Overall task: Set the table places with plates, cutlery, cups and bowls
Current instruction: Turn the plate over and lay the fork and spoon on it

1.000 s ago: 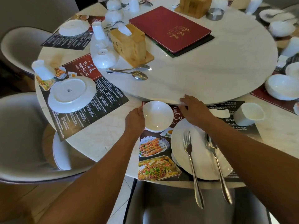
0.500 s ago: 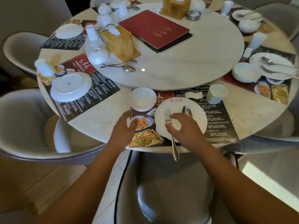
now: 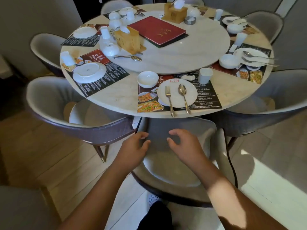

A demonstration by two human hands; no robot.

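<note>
Change: both hands have come off the setting and drawn back toward the person; half a second ago the right hand was on the fork and the left hand at the placemat's edge
Left hand: empty, fingers loosely curled, well short of the plate on its near side, over the chair; whether the fingertips touch the chair's rim I cannot tell
Right hand: empty too, fingers relaxed and half bent, just beside the left hand, equally far back from the plate
Fork: lies on the plate's left half, tines away from the person, handle running out over the plate's near rim
Spoon: on the plate's right half, side by side with the fork, handle also past the near rim
Bowl: upright, just beyond the plate to its left
Cup: upright, beyond the plate to its right, with a small spoon rest between it and the plate
Placemat: under the plate, squared to the worktop edge
Meaning: this place reads as finished, with plate, cutlery, bowl and cup all down
Likely next: the place well left of the plate, where an upturned plate and upturned cup wait without cutlery
</note>
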